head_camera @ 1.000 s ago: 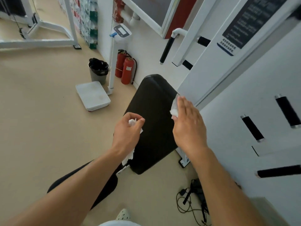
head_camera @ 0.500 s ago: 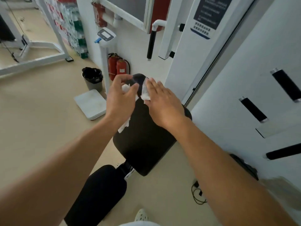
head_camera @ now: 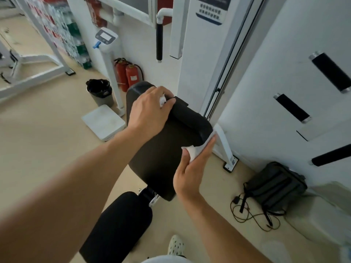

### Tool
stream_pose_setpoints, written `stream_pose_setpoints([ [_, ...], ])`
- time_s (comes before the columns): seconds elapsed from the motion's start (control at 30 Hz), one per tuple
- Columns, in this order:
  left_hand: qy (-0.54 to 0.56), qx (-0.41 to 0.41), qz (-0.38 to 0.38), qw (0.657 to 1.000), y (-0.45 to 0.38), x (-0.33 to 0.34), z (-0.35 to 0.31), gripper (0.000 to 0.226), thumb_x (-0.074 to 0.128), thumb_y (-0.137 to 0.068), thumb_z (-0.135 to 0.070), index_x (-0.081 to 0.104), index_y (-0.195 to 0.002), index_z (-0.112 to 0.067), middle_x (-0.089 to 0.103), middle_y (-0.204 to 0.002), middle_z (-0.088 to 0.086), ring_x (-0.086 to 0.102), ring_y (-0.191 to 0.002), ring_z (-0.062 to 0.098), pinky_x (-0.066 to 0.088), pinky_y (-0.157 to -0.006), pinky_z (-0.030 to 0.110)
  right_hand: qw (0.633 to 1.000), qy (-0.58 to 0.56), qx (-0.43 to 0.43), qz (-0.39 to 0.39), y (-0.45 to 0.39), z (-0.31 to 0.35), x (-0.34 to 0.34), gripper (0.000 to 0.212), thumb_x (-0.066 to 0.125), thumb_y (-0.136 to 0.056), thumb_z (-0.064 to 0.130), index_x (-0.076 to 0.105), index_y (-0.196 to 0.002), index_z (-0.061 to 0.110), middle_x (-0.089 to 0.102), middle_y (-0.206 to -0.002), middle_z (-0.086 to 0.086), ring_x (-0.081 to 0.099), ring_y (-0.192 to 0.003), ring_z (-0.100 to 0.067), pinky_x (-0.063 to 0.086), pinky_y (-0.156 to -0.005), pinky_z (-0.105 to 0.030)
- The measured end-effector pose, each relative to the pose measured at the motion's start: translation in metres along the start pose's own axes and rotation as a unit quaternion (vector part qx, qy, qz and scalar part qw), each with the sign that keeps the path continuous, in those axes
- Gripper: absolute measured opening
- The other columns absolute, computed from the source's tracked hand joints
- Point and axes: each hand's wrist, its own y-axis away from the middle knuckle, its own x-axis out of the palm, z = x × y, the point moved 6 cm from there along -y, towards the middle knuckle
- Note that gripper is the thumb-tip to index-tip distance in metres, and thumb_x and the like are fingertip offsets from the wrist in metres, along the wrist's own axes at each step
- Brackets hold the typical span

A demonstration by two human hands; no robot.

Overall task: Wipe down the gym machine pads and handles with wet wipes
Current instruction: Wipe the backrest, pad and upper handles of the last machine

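While both hands work the back pad (head_camera: 163, 149) at once, here is the picture, line by line.

Right hand (head_camera: 191, 168): fingers laid out straight, pressing a wet wipe (head_camera: 197, 149) flat against the pad's right edge; nothing curled round it, only pressure keeps it there.

Left hand (head_camera: 150, 111): curled over the pad's top end, a crumpled second wipe (head_camera: 162, 100) pinched under thumb and fingers, just peeking out white.

Where the pad sits: directly under both palms, tilted, with the seat pad (head_camera: 117, 224) below the right wrist, nearer the person.

Risk one, a dropped wipe: the right wipe is held by flat pressure alone, and part of it overhangs the pad's corner beyond the fingertips. I judge a quick stroke past that corner could peel it off onto the floor.

Risk two, missed patches: the left wipe is balled small, so little of it probably touches vinyl; the roll at the top may get rubbed by bare skin more than by wipe.

Risk three, knuckles: the white frame upright (head_camera: 224, 145) stands just beyond the right fingertips; a long swipe outward could bang into it.

Risk four, footing: a bag (head_camera: 275, 185) and loose cables (head_camera: 247, 211) lie on the floor out to the right of the right forearm, a likely snag when stepping toward the handles (head_camera: 292, 108) still waiting on the right.
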Motion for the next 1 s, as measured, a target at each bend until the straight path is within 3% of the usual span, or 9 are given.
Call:
stream_pose_setpoints([
  [0.1, -0.007, 0.001, -0.003, 1.0, 0.0, 0.002, -0.001, 0.019, 0.059, -0.1, -0.034, 0.068, -0.113, -0.025, 0.064, -0.12, -0.006, 0.049, -0.101, 0.003, 0.03, -0.083, 0.016, 1.0, -0.012, 0.018, 0.005, 0.004, -0.004, 0.004, 0.078, 0.047, -0.108, 0.03, -0.009, -0.163, 0.025, 0.002, -0.172, -0.005, 0.014, -0.158, -0.029, 0.038, -0.116, -0.058],
  [0.2, -0.01, 0.002, -0.004, 1.0, 0.0, 0.002, -0.001, 0.02, 0.058, -0.1, -0.034, 0.068, -0.113, -0.024, 0.064, -0.118, -0.005, 0.053, -0.102, 0.008, 0.033, -0.084, 0.02, 1.0, -0.008, 0.017, 0.014, -0.009, 0.003, 0.001, 0.08, 0.05, -0.106, 0.031, -0.005, -0.162, 0.011, 0.002, -0.172, -0.009, 0.009, -0.159, -0.025, 0.033, -0.12, -0.055],
  [0.3, -0.009, 0.005, -0.005, 1.0, 0.002, 0.003, -0.002, 0.02, 0.057, -0.101, -0.032, 0.068, -0.114, -0.022, 0.062, -0.116, -0.004, 0.055, -0.102, 0.013, 0.036, -0.083, 0.022, 0.997, 0.043, -0.053, 0.021, -0.032, 0.023, -0.005, 0.071, 0.051, -0.105, 0.026, 0.014, -0.16, 0.001, 0.015, -0.169, -0.015, 0.007, -0.158, -0.03, 0.028, -0.123, -0.055],
  [0.4, 0.012, -0.006, -0.006, 1.0, 0.007, 0.003, -0.004, 0.021, 0.056, -0.102, -0.03, 0.068, -0.116, -0.02, 0.054, -0.11, -0.007, 0.052, -0.099, 0.012, 0.033, -0.072, 0.013, 0.986, 0.103, -0.124, 0.028, -0.038, 0.029, -0.009, 0.06, 0.051, -0.106, 0.023, 0.03, -0.155, -0.005, 0.028, -0.165, -0.018, 0.012, -0.157, -0.035, 0.032, -0.12, -0.058],
  [0.5, 0.093, -0.039, -0.023, 0.995, 0.028, 0.001, 0.001, 0.02, 0.061, -0.1, -0.03, 0.065, -0.118, -0.024, 0.053, -0.112, -0.012, 0.05, -0.098, 0.003, 0.035, -0.071, 0.005, 0.979, 0.127, -0.154, 0.05, -0.019, 0.011, -0.013, 0.069, 0.055, -0.106, 0.013, 0.014, -0.159, -0.002, 0.018, -0.167, -0.021, 0.012, -0.157, -0.037, 0.034, -0.118, -0.06],
  [0.6, 0.144, -0.074, -0.072, 0.984, 0.072, 0.001, 0.031, 0.017, 0.063, -0.098, -0.03, 0.06, -0.115, -0.029, 0.06, -0.112, -0.012, 0.054, -0.094, -0.004, 0.038, -0.075, 0.008, 0.971, 0.157, -0.161, 0.076, 0.002, -0.005, -0.021, 0.092, 0.059, -0.103, 0.009, -0.011, -0.162, 0.019, 0.003, -0.169, -0.012, 0.013, -0.157, -0.036, 0.037, -0.116, -0.059],
  [0.67, 0.157, -0.138, -0.088, 0.974, 0.104, 0.003, 0.063, 0.013, 0.063, -0.098, -0.031, 0.06, -0.111, -0.029, 0.062, -0.11, -0.01, 0.056, -0.094, -0.001, 0.039, -0.073, 0.011, 0.953, 0.207, -0.203, 0.087, 0.002, -0.001, -0.026, 0.094, 0.06, -0.102, 0.01, -0.012, -0.162, 0.021, 0.002, -0.17, -0.009, 0.009, -0.158, -0.033, 0.036, -0.118, -0.058],
  [0.83, 0.183, -0.261, -0.112, 0.941, 0.162, -0.002, 0.122, 0.009, 0.061, -0.099, -0.034, 0.061, -0.107, -0.03, 0.061, -0.1, -0.01, 0.059, -0.093, 0.014, 0.042, -0.072, 0.022, 0.832, 0.41, -0.332, 0.17, -0.043, 0.06, 0.002, 0.078, 0.058, -0.102, 0.027, 0.012, -0.163, 0.011, 0.013, -0.17, -0.013, -0.003, -0.157, -0.032, 0.01, -0.127, -0.053],
  [1.0, 0.202, -0.305, -0.147, 0.919, 0.188, -0.015, 0.156, 0.008, 0.062, -0.098, -0.036, 0.063, -0.104, -0.03, 0.057, -0.091, -0.02, 0.059, -0.083, 0.011, 0.042, -0.065, 0.022, 0.603, 0.621, -0.421, 0.273, -0.053, 0.077, 0.062, 0.085, 0.027, -0.106, 0.05, -0.019, -0.158, 0.002, -0.027, -0.166, -0.019, -0.025, -0.153, -0.035, -0.005, -0.126, -0.053],
])
